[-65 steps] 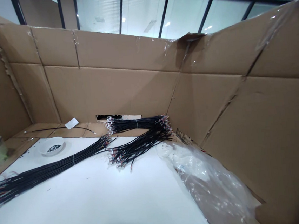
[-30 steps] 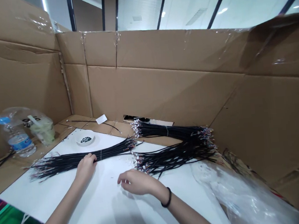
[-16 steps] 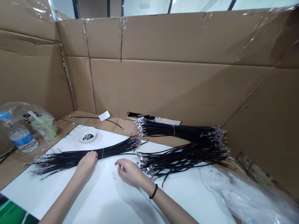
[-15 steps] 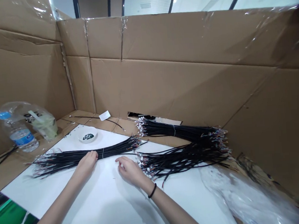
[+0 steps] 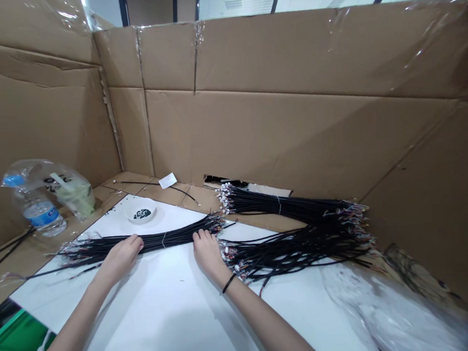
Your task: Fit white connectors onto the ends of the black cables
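Observation:
A bundle of thin black cables (image 5: 182, 235), tied near its middle, lies across the white board with bare coloured wire ends to the left. My left hand (image 5: 121, 257) is closed on cables at the bundle's near edge; one black cable (image 5: 44, 272) sticks out to the left from beneath it. Toward the bundle's other end, my right hand (image 5: 208, 249) has its fingers curled over the near edge, the tips partly hidden. Just right of that hand, a loose pile of black cables (image 5: 294, 249) with white connectors spreads out.
Behind the pile lies another tied cable bundle (image 5: 256, 198). A small white dish (image 5: 141, 212) holds tiny dark pieces. Cardboard walls (image 5: 274, 122) stand around the board. A water bottle (image 5: 41, 213) and bagged cup (image 5: 74, 196) are at left; clear plastic (image 5: 379, 305) lies at right.
My left hand has slid left along the bundle, and a cable now reaches out farther left. My right hand has moved up onto the bundle's right part. The view has shifted slightly.

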A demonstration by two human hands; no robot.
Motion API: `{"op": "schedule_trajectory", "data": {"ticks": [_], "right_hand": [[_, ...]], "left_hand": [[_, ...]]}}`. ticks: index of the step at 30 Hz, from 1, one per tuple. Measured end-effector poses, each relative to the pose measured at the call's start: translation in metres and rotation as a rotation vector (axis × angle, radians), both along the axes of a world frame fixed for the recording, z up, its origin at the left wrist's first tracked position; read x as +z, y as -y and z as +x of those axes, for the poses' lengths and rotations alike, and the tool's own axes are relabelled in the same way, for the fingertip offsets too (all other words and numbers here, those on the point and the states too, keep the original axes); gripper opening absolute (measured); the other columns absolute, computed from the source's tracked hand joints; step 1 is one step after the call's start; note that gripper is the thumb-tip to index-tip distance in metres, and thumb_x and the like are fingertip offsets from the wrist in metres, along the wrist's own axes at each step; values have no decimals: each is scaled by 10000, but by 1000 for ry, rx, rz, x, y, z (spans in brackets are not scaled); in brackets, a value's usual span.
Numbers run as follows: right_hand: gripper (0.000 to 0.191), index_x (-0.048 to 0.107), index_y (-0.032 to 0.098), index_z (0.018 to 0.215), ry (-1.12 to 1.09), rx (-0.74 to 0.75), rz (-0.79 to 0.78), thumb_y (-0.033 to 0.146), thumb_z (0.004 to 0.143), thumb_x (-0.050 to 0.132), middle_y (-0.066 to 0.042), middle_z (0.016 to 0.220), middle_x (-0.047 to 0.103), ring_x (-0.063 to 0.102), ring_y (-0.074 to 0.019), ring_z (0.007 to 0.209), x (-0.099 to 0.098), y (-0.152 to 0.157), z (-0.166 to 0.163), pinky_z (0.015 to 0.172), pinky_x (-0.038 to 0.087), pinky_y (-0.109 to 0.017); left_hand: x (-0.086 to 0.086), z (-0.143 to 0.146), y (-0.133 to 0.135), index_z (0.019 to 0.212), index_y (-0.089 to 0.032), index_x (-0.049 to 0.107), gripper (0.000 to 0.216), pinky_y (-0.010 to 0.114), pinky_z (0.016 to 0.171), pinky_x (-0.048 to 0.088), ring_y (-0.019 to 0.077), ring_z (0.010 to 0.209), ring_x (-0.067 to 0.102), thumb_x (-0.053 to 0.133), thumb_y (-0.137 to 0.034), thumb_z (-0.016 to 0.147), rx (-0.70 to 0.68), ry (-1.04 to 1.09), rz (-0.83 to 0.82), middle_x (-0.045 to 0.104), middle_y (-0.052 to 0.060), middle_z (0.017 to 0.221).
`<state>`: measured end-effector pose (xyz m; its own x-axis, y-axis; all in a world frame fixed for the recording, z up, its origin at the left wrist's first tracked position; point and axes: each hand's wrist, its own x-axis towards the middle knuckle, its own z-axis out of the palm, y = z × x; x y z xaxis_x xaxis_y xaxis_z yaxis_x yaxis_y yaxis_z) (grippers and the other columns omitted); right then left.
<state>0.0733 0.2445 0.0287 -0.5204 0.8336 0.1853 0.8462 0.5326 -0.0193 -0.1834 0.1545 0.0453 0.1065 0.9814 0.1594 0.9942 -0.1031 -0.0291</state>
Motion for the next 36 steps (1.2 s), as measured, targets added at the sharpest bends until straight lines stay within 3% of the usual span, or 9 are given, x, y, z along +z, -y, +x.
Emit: {"op": "schedule_trajectory", "data": {"ticks": [6,13,17,20,28,32,36], "right_hand": [[285,595,152,1187,-6,-5,-23,306,948,591,-94,1204,616,627,-232,1041,6,-1,-2,879,539,-443],[296,597,152,1182,-38,4,-51,329,945,593,-92,1197,619,628,-233,1038,9,2,2,879,536,-446],[288,597,154,1182,-73,27,-50,318,945,593,-92,1201,617,626,-233,1043,11,7,1,883,535,-448],[271,603,158,1170,-109,100,-54,315,950,586,-91,1199,618,624,-230,1043,14,18,-6,888,532,-445],[256,609,157,1158,-137,498,-136,305,950,588,-84,1173,629,636,-217,1008,3,50,-41,858,548,-422],[248,608,154,1159,-133,543,-146,289,952,587,-84,1170,631,641,-215,1001,-7,50,-44,855,552,-421],[252,606,156,1164,-143,533,-164,291,952,586,-85,1175,629,640,-214,1001,-10,47,-38,852,553,-419]], "left_hand": [[25,-23,19,937,-143,647,223,311,709,495,149,727,614,454,-244,986,49,-81,66,644,43,901],[70,-59,56,879,-197,686,335,347,779,352,239,898,591,408,-357,974,199,-182,266,667,71,921],[89,-65,65,811,-175,669,367,384,855,308,236,875,550,414,-380,977,264,-248,351,626,74,872],[92,-61,64,807,-181,662,353,375,899,285,213,866,530,428,-387,974,258,-272,364,612,59,874],[93,-66,63,849,-163,683,349,369,900,277,216,914,546,447,-389,972,314,-271,357,637,90,978],[96,-77,68,830,-168,705,352,349,860,280,213,903,565,459,-382,962,346,-265,308,653,86,998],[96,-86,73,838,-162,724,336,302,740,268,211,862,564,468,-348,949,413,-259,274,668,81,894]]}}
